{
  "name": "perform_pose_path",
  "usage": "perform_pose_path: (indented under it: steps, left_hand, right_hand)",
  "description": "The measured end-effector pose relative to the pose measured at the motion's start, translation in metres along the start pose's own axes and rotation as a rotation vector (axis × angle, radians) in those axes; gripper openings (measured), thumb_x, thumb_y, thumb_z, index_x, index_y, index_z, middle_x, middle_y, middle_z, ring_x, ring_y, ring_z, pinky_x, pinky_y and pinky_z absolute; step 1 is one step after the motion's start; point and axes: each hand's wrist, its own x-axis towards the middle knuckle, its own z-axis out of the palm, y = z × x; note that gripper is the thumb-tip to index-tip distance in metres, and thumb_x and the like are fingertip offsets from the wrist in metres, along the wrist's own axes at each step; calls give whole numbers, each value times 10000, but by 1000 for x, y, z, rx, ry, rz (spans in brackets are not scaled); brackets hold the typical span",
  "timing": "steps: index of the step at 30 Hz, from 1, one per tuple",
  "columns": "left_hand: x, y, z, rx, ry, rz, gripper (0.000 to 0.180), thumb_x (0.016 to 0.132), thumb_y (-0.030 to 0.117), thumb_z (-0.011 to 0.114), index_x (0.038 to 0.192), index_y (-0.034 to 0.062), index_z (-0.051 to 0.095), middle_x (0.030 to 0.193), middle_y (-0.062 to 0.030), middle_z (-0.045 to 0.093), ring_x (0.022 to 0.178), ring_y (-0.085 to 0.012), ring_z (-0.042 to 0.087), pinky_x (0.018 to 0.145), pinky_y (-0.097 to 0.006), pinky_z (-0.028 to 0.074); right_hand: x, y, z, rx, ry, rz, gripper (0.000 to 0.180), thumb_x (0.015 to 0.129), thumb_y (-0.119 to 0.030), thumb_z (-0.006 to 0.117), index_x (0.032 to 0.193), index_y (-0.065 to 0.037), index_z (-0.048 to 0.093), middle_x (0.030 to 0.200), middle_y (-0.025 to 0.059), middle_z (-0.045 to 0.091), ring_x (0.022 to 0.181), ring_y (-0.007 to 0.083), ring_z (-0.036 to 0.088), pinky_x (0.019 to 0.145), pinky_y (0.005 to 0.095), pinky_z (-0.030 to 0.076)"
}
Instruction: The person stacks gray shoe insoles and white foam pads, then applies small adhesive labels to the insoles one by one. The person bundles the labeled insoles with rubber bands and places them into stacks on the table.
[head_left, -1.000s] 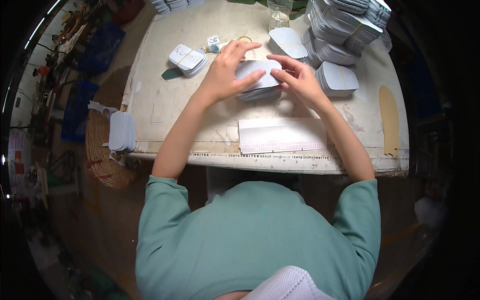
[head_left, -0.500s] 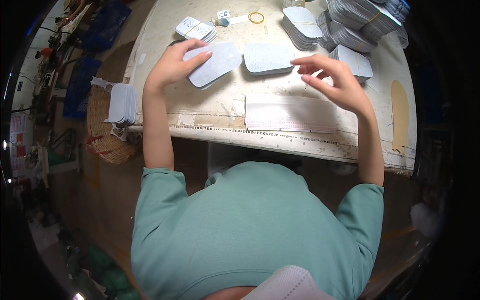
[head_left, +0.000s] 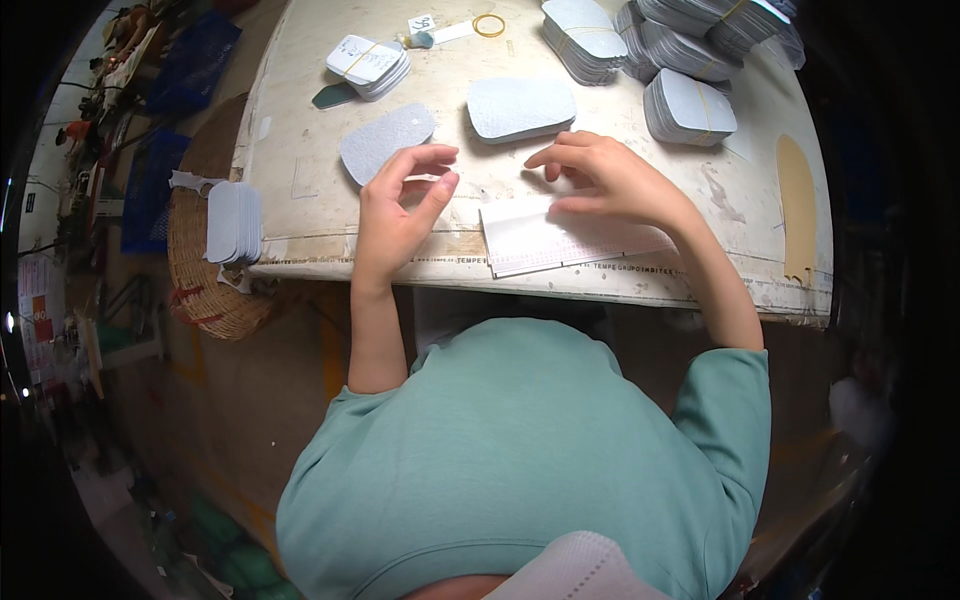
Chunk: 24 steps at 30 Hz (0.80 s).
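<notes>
My left hand (head_left: 400,205) hovers over the worn white table (head_left: 300,190) with its thumb and curled fingers apart, and I see nothing in it. Just beyond its fingertips lies a single grey rounded piece (head_left: 385,140). A small pile of the same grey pieces (head_left: 520,107) lies further right. My right hand (head_left: 610,180) rests with spread fingers on the top edge of a white ruled sheet (head_left: 560,240) at the table's near edge.
Banded stacks of grey pieces (head_left: 690,105) crowd the back right. A small white banded stack (head_left: 368,62) and a loose rubber band (head_left: 489,25) sit at the back. A wicker basket (head_left: 200,290) holding more grey pieces (head_left: 233,220) hangs at the table's left; blue crates (head_left: 190,60) stand beyond.
The pieces held together a second ago now lie apart on the table. My left hand has let go of the left piece and drawn back toward the middle; my right hand came down onto the sheet.
</notes>
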Motion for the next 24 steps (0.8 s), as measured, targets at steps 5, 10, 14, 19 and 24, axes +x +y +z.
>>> perform_pose_path:
  steps: [5,10,14,19,24]
  left_hand:
    - [-12,-7,12,-197,-45,-123,286,920,115,638,1168,-25,619,1102,-113,662,999,-153,639,857,-273,514]
    - [-20,-12,20,-309,-118,-214,373,937,120,626,1256,-59,547,1105,-147,652,1017,-154,631,854,-256,510]
    - [-21,-12,31,-359,-226,-277,309,937,103,628,1183,-78,576,1020,-127,679,941,-116,647,806,-223,515]
    - [-15,-11,46,-429,-106,-256,170,948,71,600,1060,-55,625,923,-94,694,860,-113,680,739,-207,530]
    - [-12,-8,53,-445,-113,-270,158,952,72,593,1049,-48,628,931,-99,697,848,-132,695,726,-212,541]
  right_hand:
    - [3,-1,0,48,-182,70,201,774,-93,715,963,-36,675,803,86,651,746,233,639,710,336,522]
    - [5,3,-11,81,127,-9,155,855,-84,652,991,-12,673,889,107,705,806,224,678,735,326,526]
    - [-1,5,-21,73,209,9,172,891,-116,627,1020,-24,692,901,100,712,799,215,680,734,316,526]
    - [1,2,-16,15,370,-4,168,843,-84,657,1003,-50,697,942,82,690,877,230,664,783,331,523]
    - [3,-16,18,17,472,-137,144,787,-103,712,925,-67,692,939,68,647,912,251,615,806,348,511]
